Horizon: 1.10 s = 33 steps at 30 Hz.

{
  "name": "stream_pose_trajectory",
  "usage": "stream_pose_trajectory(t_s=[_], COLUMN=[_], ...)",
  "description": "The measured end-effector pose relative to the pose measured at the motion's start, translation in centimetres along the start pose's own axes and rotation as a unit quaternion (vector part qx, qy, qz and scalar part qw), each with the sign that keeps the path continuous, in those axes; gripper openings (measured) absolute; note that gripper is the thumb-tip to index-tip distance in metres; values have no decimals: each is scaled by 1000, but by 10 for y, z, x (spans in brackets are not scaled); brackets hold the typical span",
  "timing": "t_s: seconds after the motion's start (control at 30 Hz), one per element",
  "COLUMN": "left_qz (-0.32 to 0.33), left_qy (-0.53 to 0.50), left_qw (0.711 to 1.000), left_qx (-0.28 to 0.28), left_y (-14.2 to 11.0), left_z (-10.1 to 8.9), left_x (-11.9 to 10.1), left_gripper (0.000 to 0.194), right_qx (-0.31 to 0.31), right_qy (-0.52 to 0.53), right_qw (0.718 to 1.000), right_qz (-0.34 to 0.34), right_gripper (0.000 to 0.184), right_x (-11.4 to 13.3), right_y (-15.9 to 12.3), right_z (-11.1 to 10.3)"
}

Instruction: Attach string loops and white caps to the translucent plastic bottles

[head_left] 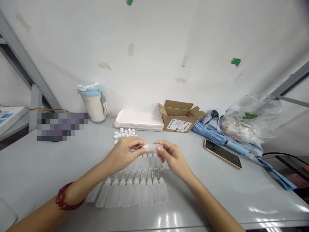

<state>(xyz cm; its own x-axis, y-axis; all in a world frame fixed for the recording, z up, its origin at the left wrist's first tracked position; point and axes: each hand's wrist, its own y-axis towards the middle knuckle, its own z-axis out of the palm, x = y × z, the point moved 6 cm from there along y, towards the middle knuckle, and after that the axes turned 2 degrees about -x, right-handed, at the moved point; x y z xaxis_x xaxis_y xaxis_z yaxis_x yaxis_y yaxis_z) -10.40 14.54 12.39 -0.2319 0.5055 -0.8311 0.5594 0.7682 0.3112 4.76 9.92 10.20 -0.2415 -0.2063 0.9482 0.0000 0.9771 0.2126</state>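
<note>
My left hand (125,153) and my right hand (172,157) pinch the two ends of one small translucent plastic bottle (151,147), held level just above the table. Under them lie two rows of several like bottles (135,190) side by side on the grey table (48,167), the far row partly hidden by my hands. A little heap of white caps (124,133) sits just beyond my left hand. A red bead bracelet (63,197) is on my left wrist.
At the back stand a blue-lidded white cup (93,102), a stack of white sheets (138,120) and an open cardboard box (180,116). To the right lie a phone (222,153), a folded blue umbrella (238,146) and a plastic bag (248,119).
</note>
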Motion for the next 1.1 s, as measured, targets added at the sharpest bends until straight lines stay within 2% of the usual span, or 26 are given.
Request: stream_pose_trajectory(t_s=[0.17, 0.43, 0.6, 0.7, 0.83, 0.9, 0.97, 1.1], left_qz=[-69, -90, -104, -99, -13, 9, -15, -86], left_qy=[-81, -48, -81, -83, 3, 25, -2, -52], left_qw=[992, 989, 983, 985, 999, 1000, 1000, 992], left_qx=[61, 102, 126, 113, 32, 6, 18, 82], left_y=[-2, -2, -3, -4, -3, -4, -4, -4], left_z=[8, 15, 18, 18, 13, 11, 12, 16], left_x=[3, 8, 7, 6, 0, -2, 0, 5], left_gripper=[23, 31, 37, 28, 18, 17, 19, 29], right_qx=[-12, -21, -24, -31, -28, -26, -26, -31], right_qy=[10, -18, -32, -18, 20, 34, 40, 35], right_qw=[1000, 999, 999, 999, 999, 998, 998, 998], right_qz=[-1, -31, -27, -14, 26, 41, 44, 36], right_gripper=[32, 28, 28, 27, 29, 31, 32, 32], right_x=[0, 2, 5, 6, 3, 1, 1, 3], right_y=[0, -4, -6, -6, -3, -2, -2, -2], right_z=[-3, 0, 0, -1, 0, -1, -2, -2])
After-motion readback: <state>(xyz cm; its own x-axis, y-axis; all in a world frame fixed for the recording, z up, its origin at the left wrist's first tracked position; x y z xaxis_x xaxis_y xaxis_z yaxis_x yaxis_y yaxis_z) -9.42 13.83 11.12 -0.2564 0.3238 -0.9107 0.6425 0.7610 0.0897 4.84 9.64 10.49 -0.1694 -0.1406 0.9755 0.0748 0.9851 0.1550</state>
